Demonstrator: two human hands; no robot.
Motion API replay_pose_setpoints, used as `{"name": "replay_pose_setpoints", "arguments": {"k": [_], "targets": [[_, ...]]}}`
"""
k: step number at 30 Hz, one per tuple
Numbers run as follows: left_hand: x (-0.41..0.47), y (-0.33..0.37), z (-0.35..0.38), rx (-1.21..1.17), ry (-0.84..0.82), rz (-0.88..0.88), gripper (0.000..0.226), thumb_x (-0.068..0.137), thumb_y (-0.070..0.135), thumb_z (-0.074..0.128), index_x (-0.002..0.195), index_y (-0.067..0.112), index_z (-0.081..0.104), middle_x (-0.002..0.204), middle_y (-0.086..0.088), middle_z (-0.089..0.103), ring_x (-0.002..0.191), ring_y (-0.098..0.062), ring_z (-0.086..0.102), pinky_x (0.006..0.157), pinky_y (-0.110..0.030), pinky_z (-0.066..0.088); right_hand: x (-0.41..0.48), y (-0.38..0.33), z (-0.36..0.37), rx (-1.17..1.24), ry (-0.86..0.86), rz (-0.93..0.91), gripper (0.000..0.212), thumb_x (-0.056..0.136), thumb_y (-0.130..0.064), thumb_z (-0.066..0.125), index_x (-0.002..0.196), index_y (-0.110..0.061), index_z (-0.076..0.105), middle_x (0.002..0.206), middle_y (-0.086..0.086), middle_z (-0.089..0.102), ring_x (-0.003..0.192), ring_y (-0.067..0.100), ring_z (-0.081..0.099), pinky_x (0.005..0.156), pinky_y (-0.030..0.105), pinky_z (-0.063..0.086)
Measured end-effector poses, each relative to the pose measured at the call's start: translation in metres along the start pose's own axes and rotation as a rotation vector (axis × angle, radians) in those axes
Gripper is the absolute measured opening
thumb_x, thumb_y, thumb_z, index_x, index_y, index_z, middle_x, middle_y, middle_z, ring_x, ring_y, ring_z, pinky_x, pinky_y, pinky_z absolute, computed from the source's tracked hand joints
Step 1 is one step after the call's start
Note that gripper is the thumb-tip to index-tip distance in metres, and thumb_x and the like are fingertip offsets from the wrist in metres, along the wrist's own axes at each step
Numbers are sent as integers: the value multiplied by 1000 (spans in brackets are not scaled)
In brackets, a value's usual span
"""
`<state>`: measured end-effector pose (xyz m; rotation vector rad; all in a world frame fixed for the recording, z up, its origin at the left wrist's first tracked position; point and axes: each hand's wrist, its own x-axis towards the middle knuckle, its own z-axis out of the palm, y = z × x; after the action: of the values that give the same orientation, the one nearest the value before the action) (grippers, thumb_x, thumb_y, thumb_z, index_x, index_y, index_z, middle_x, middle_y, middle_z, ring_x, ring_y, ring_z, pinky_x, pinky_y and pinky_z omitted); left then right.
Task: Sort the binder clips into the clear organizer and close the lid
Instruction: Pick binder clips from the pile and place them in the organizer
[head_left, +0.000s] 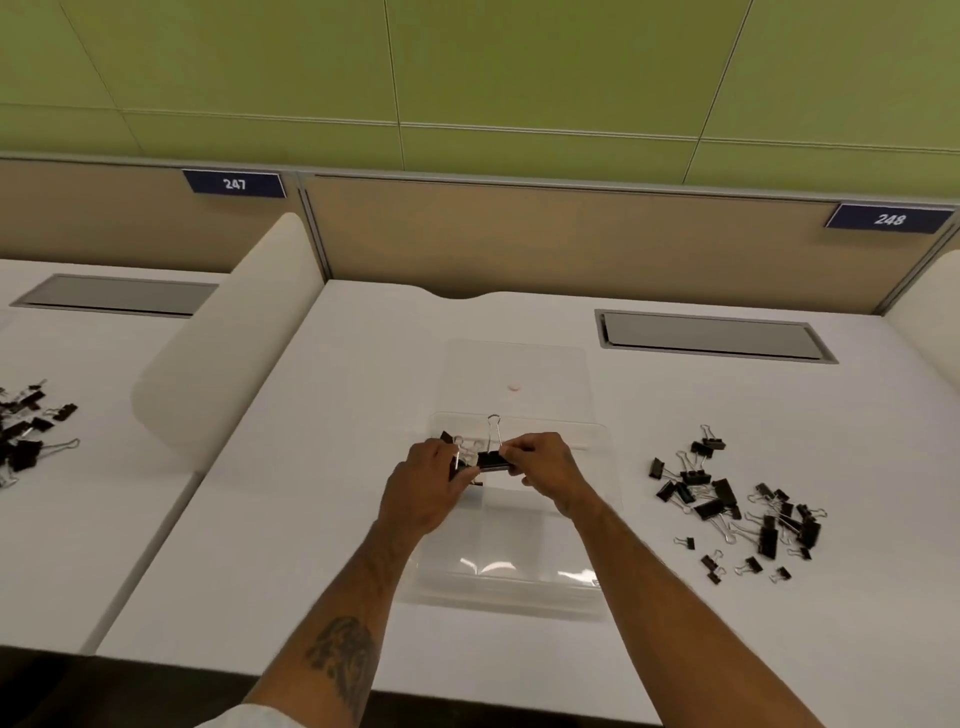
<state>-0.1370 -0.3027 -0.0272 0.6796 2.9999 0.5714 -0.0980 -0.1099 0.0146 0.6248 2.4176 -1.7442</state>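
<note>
A clear organizer (519, 551) lies on the white desk in front of me, its lid (519, 374) swung open and flat behind it. Both hands meet over its far left compartment. My right hand (545, 462) pinches a large black binder clip (493, 460) whose wire handle stands upright. My left hand (426, 488) grips the same clip at its left end, with more black clips partly hidden under its fingers. A loose pile of black binder clips (743, 504) of mixed sizes is scattered to the right of the organizer.
A curved white divider (228, 332) separates this desk from the left one, where another heap of clips (26, 431) lies. A grey cable hatch (711, 335) sits at the back right. A tan partition stands behind, and the desk's front edge (467, 696) is near my elbows.
</note>
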Motion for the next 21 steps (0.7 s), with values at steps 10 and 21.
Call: {"name": "replay_pose_setpoints", "arguments": {"k": [10, 21], "targets": [[-22, -34, 28, 145, -185, -50, 103, 72, 83, -10, 152, 17, -12, 159, -2, -20, 147, -20, -16, 119, -46, 6, 21, -2, 31, -94, 25, 84, 18, 83, -23, 66, 74, -11, 75, 76, 9, 73, 77, 22, 69, 68, 33, 51], [-23, -39, 38, 135, -135, -41, 95, 82, 77, 5, 153, 16, -5, 158, -1, -18, 146, -18, -16, 118, -44, 4, 31, -11, 54, -476, -47, -84, 24, 93, -11, 53, 111, -9, 69, 114, 9, 66, 101, 21, 61, 82, 24, 50]]}}
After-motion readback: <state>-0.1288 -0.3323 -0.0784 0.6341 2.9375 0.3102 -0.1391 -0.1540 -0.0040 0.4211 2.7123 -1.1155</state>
